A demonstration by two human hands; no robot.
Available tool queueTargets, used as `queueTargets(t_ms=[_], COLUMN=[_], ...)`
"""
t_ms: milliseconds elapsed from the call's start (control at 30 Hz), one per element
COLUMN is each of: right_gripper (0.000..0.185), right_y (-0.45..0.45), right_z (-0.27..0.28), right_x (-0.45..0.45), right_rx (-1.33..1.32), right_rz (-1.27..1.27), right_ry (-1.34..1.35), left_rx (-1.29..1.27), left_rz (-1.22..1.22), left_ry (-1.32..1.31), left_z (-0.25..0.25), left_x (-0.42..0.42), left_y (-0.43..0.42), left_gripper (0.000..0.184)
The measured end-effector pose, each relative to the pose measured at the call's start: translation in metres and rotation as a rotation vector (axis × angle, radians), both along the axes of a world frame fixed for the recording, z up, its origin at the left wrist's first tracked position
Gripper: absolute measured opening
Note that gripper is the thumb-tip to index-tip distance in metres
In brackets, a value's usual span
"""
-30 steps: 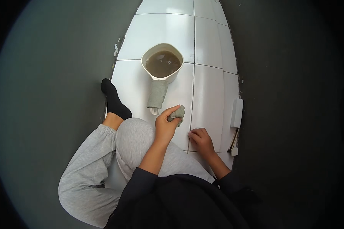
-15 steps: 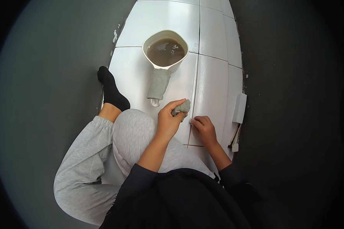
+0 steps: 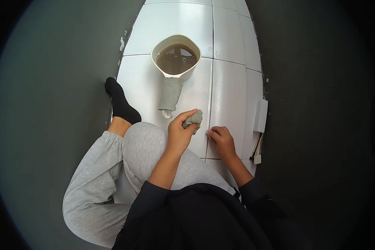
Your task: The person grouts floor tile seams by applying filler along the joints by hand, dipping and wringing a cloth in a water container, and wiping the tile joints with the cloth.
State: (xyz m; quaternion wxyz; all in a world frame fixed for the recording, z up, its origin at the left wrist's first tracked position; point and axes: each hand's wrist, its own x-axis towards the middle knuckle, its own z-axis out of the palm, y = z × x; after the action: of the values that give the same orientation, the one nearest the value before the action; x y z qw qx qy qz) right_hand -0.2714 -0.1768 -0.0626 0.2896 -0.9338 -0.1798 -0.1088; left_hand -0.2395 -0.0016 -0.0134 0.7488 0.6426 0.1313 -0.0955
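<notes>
Presently, from where I stand over the white tiles (image 3: pixel 137 83), the relation to note is cloth to tile joint. The bunched cloth (image 3: pixel 193 119), grey-green, sits in the left hand (image 3: pixel 179 130), gripped between thumb and fingers. It lies left of the long tile joint (image 3: pixel 210 100) — just beside it, not over it. The bundle's longer axis runs roughly fore and aft, near parallel to the joint, though the fingers hide part of it.

The right hand (image 3: pixel 223 141) is on the joint's other side, slightly nearer the body. Its fingers are bent, tips at the line itself; whether they press on the tile or pinch something small, I cannot tell. So the right hand is nearer the joint, while the left has the cloth. The two hands are near each other but apart.

Ahead and to the left: a white dipper (image 3: pixel 190 73) of brown liquid (image 3: pixel 175 63). Its handle points back toward the seated person, a second grey-green cloth (image 3: pixel 171 93) around or over it — full wrap not confirmed. The left hand is the nearer to the handle's end, not touching it.
</notes>
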Motion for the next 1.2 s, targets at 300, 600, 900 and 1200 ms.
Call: queueTargets(t_ms=[300,600,900,1200], right_gripper=[0.017,0.020,0.023,0.021], right_y=[-0.003,-0.003,-0.003,-0.005], right_z=[-0.003,0.008,0.004,0.001], right_x=[0.000,-0.047,-0.020,-0.003], right_rx=[0.002,-0.027,-0.007,-0.009], right_rz=[0.051,0.146,0.075,0.087], right_ry=[0.023,0.104,0.089,0.063], left_rx=[-0.055,-0.088,-0.062,-0.075], left_rz=[0.023,0.045,0.008,-0.008], left_ry=[0.045,0.026,0.066,0.087], left_z=[-0.003,0.001,0.003,0.004], left_x=[0.006,0.008,0.006,0.005], left_y=[-0.005,-0.003,0.003,-0.004], left_gripper=[0.041,0.042,0.045,0.044])
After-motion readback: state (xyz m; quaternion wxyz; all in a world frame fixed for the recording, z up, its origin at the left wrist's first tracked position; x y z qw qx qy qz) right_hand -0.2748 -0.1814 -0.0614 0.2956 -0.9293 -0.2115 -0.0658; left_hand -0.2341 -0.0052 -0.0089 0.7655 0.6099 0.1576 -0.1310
